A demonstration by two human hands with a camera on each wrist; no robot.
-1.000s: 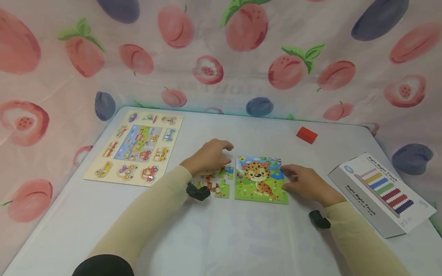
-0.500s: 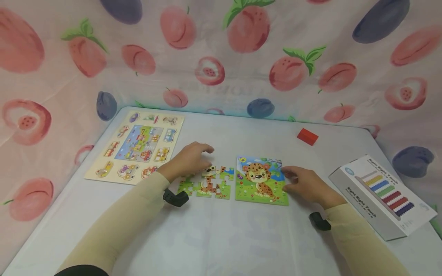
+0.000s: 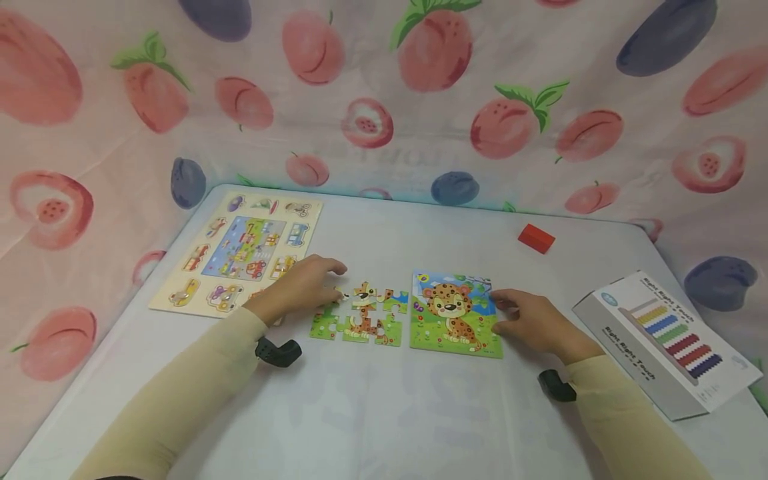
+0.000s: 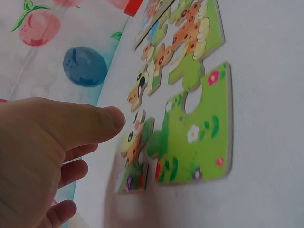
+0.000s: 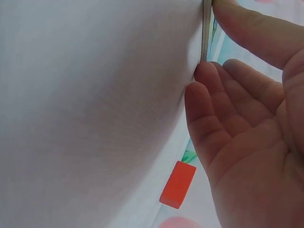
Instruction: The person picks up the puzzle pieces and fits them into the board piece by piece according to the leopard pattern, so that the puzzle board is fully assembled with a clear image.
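Several leopard puzzle pieces (image 3: 357, 327) lie in two rows on the table, some with gaps between them. The left hand (image 3: 299, 287) is over the left end of the upper row. In the left wrist view, that hand (image 4: 52, 147) has its thumb apart from the other fingers, beside a piece with part of the leopard's face (image 4: 133, 142); nothing shows in its grasp. The right hand (image 3: 534, 323) touches the right edge of the leopard picture board (image 3: 453, 327). In the right wrist view, the thumb and fingertips of that hand (image 5: 251, 109) rest at the board's edge (image 5: 206, 33).
A wooden vehicle puzzle board (image 3: 174, 287) lies at the back left, partly behind the left forearm. A red block (image 3: 537, 239) sits at the back right. A white box (image 3: 666, 343) with coloured strips printed on it stands at the right. A fruit-patterned cloth (image 3: 396, 167) hangs behind the table.
The left hand has moved left from the right end of the puzzle pieces to their left end, uncovering several of them. The right hand has stayed at the board's edge.
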